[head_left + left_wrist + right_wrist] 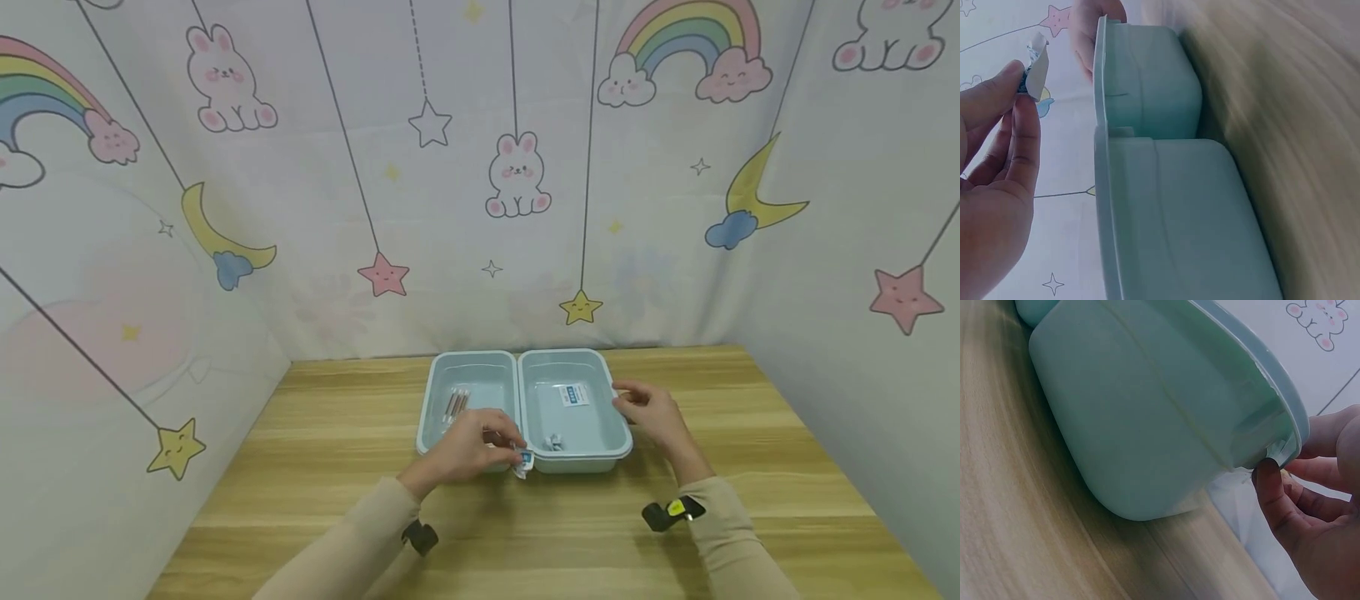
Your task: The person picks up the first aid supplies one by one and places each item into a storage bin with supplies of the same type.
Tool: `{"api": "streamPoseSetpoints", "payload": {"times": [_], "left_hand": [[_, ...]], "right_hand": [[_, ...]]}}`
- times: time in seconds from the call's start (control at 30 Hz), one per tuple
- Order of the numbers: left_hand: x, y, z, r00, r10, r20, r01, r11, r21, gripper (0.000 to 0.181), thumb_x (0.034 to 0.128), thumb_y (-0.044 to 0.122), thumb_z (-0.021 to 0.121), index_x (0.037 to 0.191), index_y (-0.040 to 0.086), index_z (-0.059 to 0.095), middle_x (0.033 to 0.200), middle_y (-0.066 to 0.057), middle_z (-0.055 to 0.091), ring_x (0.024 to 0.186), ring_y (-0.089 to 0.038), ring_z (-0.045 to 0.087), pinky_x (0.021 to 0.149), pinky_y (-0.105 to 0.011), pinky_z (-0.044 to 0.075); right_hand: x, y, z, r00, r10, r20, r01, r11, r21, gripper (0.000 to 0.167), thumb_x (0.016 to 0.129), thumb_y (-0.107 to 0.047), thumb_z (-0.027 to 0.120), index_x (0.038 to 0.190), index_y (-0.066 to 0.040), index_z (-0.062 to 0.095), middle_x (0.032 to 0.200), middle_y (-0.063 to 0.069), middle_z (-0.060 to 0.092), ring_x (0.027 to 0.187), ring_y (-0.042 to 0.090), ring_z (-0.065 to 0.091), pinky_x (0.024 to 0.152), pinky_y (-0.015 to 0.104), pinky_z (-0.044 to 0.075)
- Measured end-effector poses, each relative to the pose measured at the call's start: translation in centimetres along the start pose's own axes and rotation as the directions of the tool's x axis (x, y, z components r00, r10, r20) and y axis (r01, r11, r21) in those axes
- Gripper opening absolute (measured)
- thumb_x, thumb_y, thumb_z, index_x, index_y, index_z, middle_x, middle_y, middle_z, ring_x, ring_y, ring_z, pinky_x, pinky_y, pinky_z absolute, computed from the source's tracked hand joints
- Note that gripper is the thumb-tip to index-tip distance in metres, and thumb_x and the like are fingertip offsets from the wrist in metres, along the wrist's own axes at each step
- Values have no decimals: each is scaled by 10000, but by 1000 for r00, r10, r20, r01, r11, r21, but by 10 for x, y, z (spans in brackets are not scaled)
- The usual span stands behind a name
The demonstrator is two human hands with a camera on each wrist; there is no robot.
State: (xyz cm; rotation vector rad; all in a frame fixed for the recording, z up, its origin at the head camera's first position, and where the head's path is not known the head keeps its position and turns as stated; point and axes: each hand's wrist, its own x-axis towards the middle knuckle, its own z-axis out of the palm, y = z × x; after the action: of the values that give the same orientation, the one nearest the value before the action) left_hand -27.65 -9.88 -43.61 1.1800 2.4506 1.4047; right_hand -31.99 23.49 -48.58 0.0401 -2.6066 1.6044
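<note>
My left hand [467, 450] pinches a small crumpled white-and-blue packet [524, 463] between thumb and fingers, by the front rims where two light-blue bins meet. The left wrist view shows this packet [1037, 72] at the fingertips, clear of the rim. At the right bin [581, 457], my right hand [662, 423] is on the right side rim; in the right wrist view its thumb and fingers [1270, 487] grip that rim. A flat white-and-blue packet [574, 395] and a crumpled one [553, 442] lie inside the right bin.
The left bin [425, 404] holds several thin brownish sticks [456, 405]; my left hand hides part of its front. Both bins stand side by side on a wooden table [337, 433], near a patterned curtain [450, 208] at the back.
</note>
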Motion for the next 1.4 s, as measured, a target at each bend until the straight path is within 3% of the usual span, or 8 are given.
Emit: {"api": "streamPoseSetpoints", "payload": {"times": [0.5, 0.97, 1.17, 1.4], "left_hand": [[30, -8, -2, 990, -68, -121, 72, 997, 31, 135, 796, 96, 798, 924, 96, 757, 918, -7, 704, 833, -74, 641, 793, -183, 570], [48, -14, 2, 970, -183, -161, 181, 983, -26, 114, 819, 174, 789, 930, 167, 763, 927, 33, 699, 853, -90, 655, 778, -200, 572], [55, -20, 4, 967, -180, -183, 175, 984, -43, 109, 820, 157, 789, 927, 150, 764, 920, 20, 704, 842, -88, 659, 766, -199, 572], [55, -26, 10, 951, -190, -244, 178, 981, -72, 209, 838, 121, 766, 1041, 79, 739, 1027, -57, 720, 924, -165, 681, 792, -183, 566]], "right_hand": [[-1, -2, 1, 1000, 7, 3, -8, 1000, 15, 396, 940, -174, 644, 1300, -16, 598, 1086, 193, 656, 914, 173, 617, 781, 294, 596], [-2, -3, 1, 1000, 5, 2, -5, 1000, 11, 380, 940, -154, 639, 1291, -12, 603, 1068, 188, 655, 893, 163, 609, 772, 283, 593], [-1, -2, 2, 1000, -6, -1, 6, 1000, 13, 377, 934, -150, 647, 1283, -13, 608, 1053, 187, 660, 880, 161, 613, 755, 273, 590], [-3, -2, 4, 1000, 5, 15, -6, 1000, 10, 395, 944, -177, 643, 1304, -22, 595, 1099, 199, 655, 925, 185, 618, 789, 301, 593]]}}
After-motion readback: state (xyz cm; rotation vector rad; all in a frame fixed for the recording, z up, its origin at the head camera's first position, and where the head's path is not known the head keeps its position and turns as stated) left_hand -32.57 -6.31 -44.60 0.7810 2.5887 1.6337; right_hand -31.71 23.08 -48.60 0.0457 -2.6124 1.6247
